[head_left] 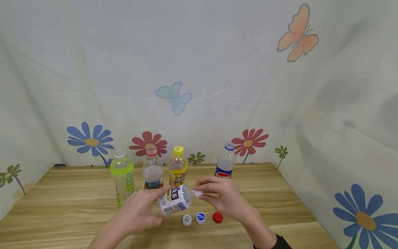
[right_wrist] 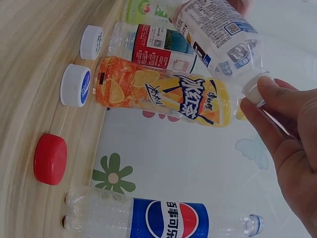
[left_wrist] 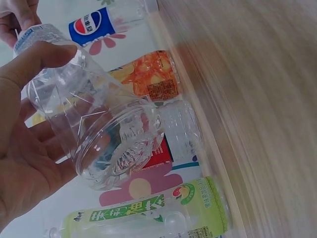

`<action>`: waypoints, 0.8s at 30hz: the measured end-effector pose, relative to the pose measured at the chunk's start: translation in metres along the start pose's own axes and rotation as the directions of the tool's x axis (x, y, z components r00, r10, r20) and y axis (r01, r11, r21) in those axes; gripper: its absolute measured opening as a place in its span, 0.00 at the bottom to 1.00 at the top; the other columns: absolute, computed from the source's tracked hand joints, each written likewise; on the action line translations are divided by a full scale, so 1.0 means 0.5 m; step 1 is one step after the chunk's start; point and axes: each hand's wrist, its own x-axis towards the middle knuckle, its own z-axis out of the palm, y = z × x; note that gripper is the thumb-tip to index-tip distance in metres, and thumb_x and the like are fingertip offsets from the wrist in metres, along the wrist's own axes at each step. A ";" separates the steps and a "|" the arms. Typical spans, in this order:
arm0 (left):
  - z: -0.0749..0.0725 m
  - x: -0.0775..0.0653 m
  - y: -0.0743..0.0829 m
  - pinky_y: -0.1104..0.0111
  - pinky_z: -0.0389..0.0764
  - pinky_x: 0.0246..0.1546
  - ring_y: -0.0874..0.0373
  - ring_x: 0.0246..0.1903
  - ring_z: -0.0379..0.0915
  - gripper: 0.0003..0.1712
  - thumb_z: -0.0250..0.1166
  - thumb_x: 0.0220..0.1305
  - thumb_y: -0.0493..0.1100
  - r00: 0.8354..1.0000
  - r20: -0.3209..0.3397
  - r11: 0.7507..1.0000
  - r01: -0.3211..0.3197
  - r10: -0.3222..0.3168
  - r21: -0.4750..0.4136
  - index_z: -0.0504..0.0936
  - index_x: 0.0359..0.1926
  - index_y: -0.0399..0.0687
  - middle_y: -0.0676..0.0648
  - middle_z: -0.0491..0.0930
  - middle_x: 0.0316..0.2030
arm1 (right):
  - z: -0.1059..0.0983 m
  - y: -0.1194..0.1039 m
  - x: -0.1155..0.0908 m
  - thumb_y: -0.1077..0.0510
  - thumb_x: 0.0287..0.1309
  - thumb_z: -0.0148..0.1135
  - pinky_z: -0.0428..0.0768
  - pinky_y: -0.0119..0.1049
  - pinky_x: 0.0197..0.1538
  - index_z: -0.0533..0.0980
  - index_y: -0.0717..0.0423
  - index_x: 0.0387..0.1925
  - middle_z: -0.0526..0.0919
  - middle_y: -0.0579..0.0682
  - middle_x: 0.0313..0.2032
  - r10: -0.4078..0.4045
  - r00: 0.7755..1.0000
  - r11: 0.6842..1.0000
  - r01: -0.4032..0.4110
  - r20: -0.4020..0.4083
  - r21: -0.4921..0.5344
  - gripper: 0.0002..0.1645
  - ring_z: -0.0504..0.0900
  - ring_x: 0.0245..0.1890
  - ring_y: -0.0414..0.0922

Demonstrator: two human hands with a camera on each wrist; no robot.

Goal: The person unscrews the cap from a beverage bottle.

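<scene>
My left hand (head_left: 136,211) grips a clear plastic bottle (head_left: 174,200) with a white printed label, tilted on its side above the table. Its neck points right, toward my right hand (head_left: 226,197). In the right wrist view, my right thumb and fingers pinch a white cap (right_wrist: 254,93) at the bottle's mouth. Whether the cap is threaded on tightly cannot be seen. The left wrist view shows the bottle's ribbed base, with my left thumb and fingers curled round its body.
On the table (head_left: 81,214) lie a white cap (head_left: 187,220), a blue-printed cap (head_left: 200,218) and a red cap (head_left: 217,217). Behind stand a capless green-labelled bottle (head_left: 122,173), a capless red-ringed bottle (head_left: 152,171), a yellow-capped iced tea bottle (head_left: 178,169) and a capless cola bottle (head_left: 226,162).
</scene>
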 end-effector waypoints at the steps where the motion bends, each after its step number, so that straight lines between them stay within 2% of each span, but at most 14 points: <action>1: 0.000 0.000 -0.001 0.70 0.78 0.38 0.69 0.35 0.73 0.50 0.79 0.39 0.45 1.000 0.000 1.000 -0.006 0.006 -0.002 0.72 0.68 0.59 0.55 0.80 0.51 | 0.000 0.000 0.000 0.70 0.53 0.71 0.80 0.28 0.43 0.84 0.57 0.45 0.81 0.41 0.48 -0.003 1.000 1.000 0.003 0.001 0.005 0.16 0.81 0.47 0.40; 6: 0.000 -0.001 -0.005 0.70 0.78 0.38 0.69 0.36 0.74 0.50 0.79 0.39 0.44 1.000 0.004 1.000 -0.021 0.021 -0.020 0.72 0.68 0.57 0.56 0.80 0.50 | 0.002 0.005 0.000 0.72 0.51 0.71 0.79 0.28 0.44 0.84 0.58 0.45 0.81 0.43 0.48 -0.055 0.998 0.998 0.055 -0.002 0.011 0.18 0.81 0.47 0.41; 9: 0.000 -0.001 -0.006 0.69 0.78 0.39 0.68 0.37 0.74 0.49 0.79 0.40 0.44 1.000 0.016 0.999 -0.006 0.007 -0.040 0.72 0.68 0.57 0.57 0.80 0.49 | 0.004 0.008 0.000 0.71 0.52 0.71 0.79 0.29 0.45 0.83 0.57 0.46 0.81 0.43 0.48 -0.043 0.999 0.999 0.043 -0.001 0.027 0.18 0.81 0.48 0.41; 13: -0.001 -0.002 -0.006 0.68 0.78 0.41 0.68 0.38 0.74 0.48 0.79 0.40 0.44 1.000 0.020 0.999 0.015 -0.014 -0.050 0.72 0.67 0.56 0.58 0.80 0.48 | 0.009 0.010 0.000 0.69 0.56 0.69 0.80 0.32 0.45 0.82 0.54 0.48 0.80 0.43 0.49 0.041 0.999 0.991 -0.042 0.013 0.125 0.18 0.81 0.49 0.40; 17: -0.001 -0.004 -0.003 0.69 0.78 0.39 0.68 0.38 0.74 0.49 0.78 0.38 0.43 1.000 -0.010 0.999 0.017 -0.017 -0.033 0.73 0.67 0.55 0.58 0.80 0.49 | 0.013 0.006 0.001 0.65 0.58 0.69 0.81 0.34 0.42 0.80 0.56 0.50 0.80 0.44 0.49 0.158 0.987 0.957 -0.151 -0.007 0.247 0.17 0.82 0.47 0.42; 21: -0.002 -0.006 0.002 0.70 0.78 0.38 0.68 0.39 0.76 0.49 0.78 0.36 0.42 0.998 -0.054 1.000 0.013 -0.012 0.008 0.74 0.66 0.55 0.56 0.80 0.50 | 0.018 0.000 0.003 0.61 0.58 0.69 0.82 0.35 0.40 0.80 0.55 0.50 0.81 0.43 0.46 0.267 0.963 0.921 -0.243 -0.039 0.304 0.17 0.84 0.44 0.45; 24: -0.004 -0.006 0.006 0.69 0.79 0.38 0.66 0.40 0.77 0.48 0.79 0.36 0.42 0.998 -0.066 0.999 0.016 -0.014 0.028 0.75 0.65 0.55 0.54 0.80 0.50 | 0.021 -0.006 0.006 0.60 0.58 0.70 0.82 0.35 0.38 0.81 0.53 0.48 0.82 0.42 0.43 0.347 0.936 0.899 -0.317 -0.050 0.303 0.15 0.84 0.42 0.46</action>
